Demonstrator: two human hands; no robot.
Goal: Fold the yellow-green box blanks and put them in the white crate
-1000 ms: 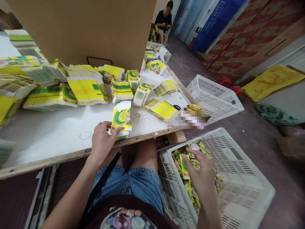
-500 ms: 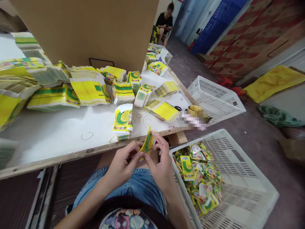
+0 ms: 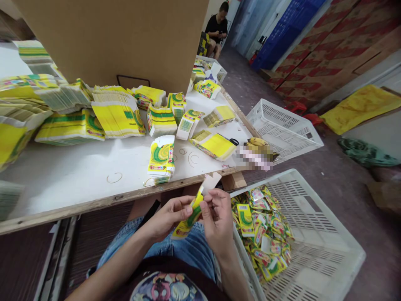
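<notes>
I'm pinching a yellow-green carton over my lap, left hand and right hand both gripping it, just off the near edge of the table. I'm apparently working it into shape; its pale far flap is seemingly calling for careful fingering from the right, the left steadying.

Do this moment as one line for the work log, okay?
left hand: holds yellow carton; right hand: holds same carton; carton: white end showing; carton stack: on table; crate: small packs inside
</notes>
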